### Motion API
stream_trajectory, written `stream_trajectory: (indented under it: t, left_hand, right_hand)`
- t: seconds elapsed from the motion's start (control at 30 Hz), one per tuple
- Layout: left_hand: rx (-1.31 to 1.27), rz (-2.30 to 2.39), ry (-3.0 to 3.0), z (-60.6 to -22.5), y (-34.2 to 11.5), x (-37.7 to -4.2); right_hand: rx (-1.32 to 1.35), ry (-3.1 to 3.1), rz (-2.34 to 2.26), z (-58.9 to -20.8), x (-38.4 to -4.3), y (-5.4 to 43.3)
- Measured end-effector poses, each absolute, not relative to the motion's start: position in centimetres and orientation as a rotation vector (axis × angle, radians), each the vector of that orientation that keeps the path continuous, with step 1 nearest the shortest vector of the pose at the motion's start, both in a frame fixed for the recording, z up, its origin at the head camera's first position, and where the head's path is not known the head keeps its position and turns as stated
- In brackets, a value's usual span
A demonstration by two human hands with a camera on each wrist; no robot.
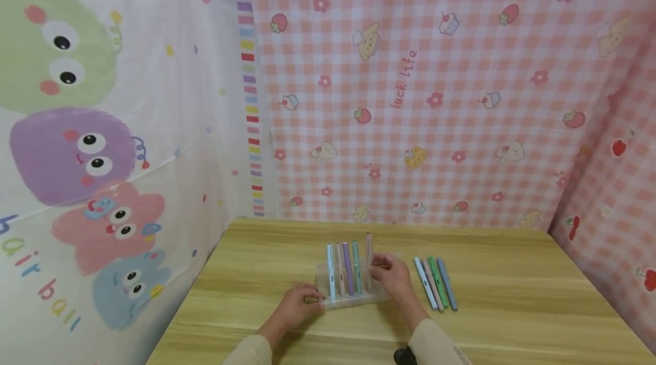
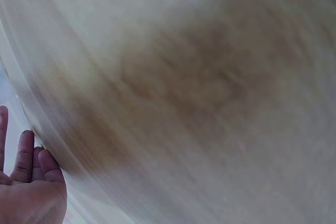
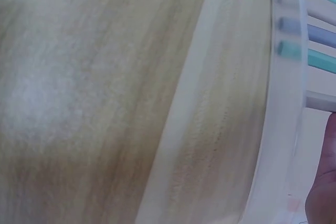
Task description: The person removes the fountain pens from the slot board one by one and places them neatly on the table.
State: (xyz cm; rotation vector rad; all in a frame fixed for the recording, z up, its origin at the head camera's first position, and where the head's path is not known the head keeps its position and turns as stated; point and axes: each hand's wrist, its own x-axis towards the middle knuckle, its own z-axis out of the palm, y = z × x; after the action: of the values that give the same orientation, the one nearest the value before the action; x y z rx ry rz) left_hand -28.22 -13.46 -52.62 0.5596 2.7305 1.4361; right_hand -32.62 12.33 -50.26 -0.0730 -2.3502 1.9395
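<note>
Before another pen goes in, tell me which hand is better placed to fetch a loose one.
Probably the right hand, once free of the pinkish pen: the loose pens lie on its side, just past it, while the left hand is across at the left end of the clear holder.

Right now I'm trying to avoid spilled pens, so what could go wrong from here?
The pen at the right hand stands higher than the four pens beside it; released early, it might tip. The clear holder could shift if pushed, with the left hand only at its left end. The loose pens lie near the right sleeve, which might knock them.
</note>
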Motion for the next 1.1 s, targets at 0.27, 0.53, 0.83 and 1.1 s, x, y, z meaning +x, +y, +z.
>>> stream_trajectory:
  t: [0.27, 0.53, 0.83, 1.1]
  left_hand:
    - [0.55, 1.427, 2.742, -53.0, -13.4, -28.3]
    - [0.538, 1.432, 2.73, -52.8, -13.5, -28.2]
    - [0.579, 1.47, 2.712, -53.1, -13.7, -28.3]
    - [0.549, 1.488, 2.711, -53.1, -13.6, -28.1]
  right_hand:
    - [-0.099, -2.247, 1.964, -49.2, -32.5, 13.3]
    - [-0.163, -2.175, 2.015, -48.2, -33.2, 15.4]
    - [-0.181, -2.232, 2.006, -47.6, -32.9, 19.3]
    - [-0.336, -2.272, 1.966, -48.3, -32.5, 23.8]
